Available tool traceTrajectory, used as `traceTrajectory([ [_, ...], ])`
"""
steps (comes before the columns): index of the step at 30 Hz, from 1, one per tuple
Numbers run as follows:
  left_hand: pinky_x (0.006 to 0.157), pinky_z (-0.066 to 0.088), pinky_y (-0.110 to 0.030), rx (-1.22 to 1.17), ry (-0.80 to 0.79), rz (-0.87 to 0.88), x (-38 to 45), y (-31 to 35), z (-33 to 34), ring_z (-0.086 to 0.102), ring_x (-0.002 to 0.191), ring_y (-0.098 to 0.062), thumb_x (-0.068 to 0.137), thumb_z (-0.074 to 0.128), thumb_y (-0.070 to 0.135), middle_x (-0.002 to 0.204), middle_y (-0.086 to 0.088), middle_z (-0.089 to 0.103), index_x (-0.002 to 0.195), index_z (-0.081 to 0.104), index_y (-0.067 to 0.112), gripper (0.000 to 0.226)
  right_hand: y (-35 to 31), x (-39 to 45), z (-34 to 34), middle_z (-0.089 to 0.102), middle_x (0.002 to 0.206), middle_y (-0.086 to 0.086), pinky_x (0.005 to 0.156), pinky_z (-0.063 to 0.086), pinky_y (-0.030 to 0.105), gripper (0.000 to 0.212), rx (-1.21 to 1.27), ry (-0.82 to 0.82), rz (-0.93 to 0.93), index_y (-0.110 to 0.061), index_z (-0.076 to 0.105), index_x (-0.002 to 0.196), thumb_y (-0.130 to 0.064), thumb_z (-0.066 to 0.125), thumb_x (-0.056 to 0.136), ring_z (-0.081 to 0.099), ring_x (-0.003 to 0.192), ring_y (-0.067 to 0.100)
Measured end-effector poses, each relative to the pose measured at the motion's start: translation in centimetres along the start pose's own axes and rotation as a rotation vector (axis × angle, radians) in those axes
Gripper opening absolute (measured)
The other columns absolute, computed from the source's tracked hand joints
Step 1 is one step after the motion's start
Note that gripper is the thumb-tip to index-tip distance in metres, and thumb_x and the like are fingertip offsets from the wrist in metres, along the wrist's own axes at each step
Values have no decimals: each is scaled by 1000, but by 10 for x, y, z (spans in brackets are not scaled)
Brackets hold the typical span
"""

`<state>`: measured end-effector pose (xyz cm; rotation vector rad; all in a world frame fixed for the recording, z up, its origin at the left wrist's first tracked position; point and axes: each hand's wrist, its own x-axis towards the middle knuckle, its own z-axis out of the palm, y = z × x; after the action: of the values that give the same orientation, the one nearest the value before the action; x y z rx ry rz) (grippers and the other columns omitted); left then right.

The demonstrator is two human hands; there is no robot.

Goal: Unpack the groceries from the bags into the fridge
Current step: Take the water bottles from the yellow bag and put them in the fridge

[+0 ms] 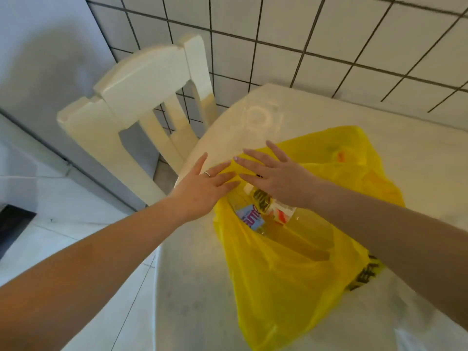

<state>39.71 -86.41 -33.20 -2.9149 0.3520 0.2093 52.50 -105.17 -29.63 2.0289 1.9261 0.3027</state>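
Task barely begun: my hands, left hand (202,184) and right hand (276,177), fingers spread flat, reach the yellow bag (291,269) on the table (417,153); bottles (263,211) remain inside.

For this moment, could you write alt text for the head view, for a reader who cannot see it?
Two open hands, left hand and right hand, reach to the mouth of a yellow plastic bag on a white table; labelled clear bottles show inside. A cream chair stands at the table, before a tiled wall.
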Motion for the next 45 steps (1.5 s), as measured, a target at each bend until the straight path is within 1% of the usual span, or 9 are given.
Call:
traceTrajectory([
  [6,110,-9,-56,-14,-89,-77,10,-31,20,1,145,-24,100,31,24,156,2,17,149,10,31,54,23,37,35,37,148,6,109,15,59,48,-74,-135,-107,-22,57,127,-26,65,79,31,138,30],
  [11,112,-2,-55,-82,-17,-62,11,-43,37,14,144,-26,97,39,20,152,1,29,148,13,30,59,32,57,49,23,155,1,111,5,58,50,-58,-193,-108,-23,40,140,-21,50,91,17,143,27],
  [16,113,-4,-57,-83,-167,-100,14,-50,56,-4,145,-25,99,27,29,158,3,8,149,2,28,55,31,68,59,8,158,-3,111,-6,56,51,9,-327,-83,-23,17,148,-20,30,99,2,145,22],
  [20,112,8,-61,-160,-96,-48,10,-48,71,12,143,-33,96,35,29,155,-4,20,147,25,24,51,26,78,60,18,156,-6,111,-8,56,48,103,-392,15,-26,15,148,-23,24,101,7,145,17],
  [25,104,22,-62,-366,220,-158,3,-49,61,45,128,-34,85,50,11,131,-5,57,122,60,17,39,25,80,57,28,152,-5,112,-2,56,43,333,-271,158,-29,40,138,-34,44,96,14,143,16],
  [28,109,28,-42,-757,405,-440,-2,-37,42,47,127,-23,88,27,18,130,-3,57,125,58,17,48,23,67,46,37,148,2,113,8,55,37,544,7,300,-27,55,127,-28,58,90,23,141,22],
  [34,100,35,-20,-1073,466,-614,10,9,14,48,115,-2,93,49,37,126,12,55,131,51,26,40,0,24,29,51,136,8,104,33,44,37,717,298,433,-16,63,116,-22,65,80,43,129,29],
  [40,107,20,-22,-1049,247,-688,17,44,15,24,138,-13,89,57,39,152,3,26,143,34,24,60,-36,-23,41,51,134,10,89,51,44,54,624,90,534,-14,59,122,-21,79,72,52,117,32],
  [45,110,25,-33,-1140,125,-784,19,51,11,15,142,-18,88,55,48,157,1,5,147,22,28,71,-49,-28,48,38,143,5,99,42,39,65,671,-152,665,-22,41,138,-39,67,82,38,129,25],
])
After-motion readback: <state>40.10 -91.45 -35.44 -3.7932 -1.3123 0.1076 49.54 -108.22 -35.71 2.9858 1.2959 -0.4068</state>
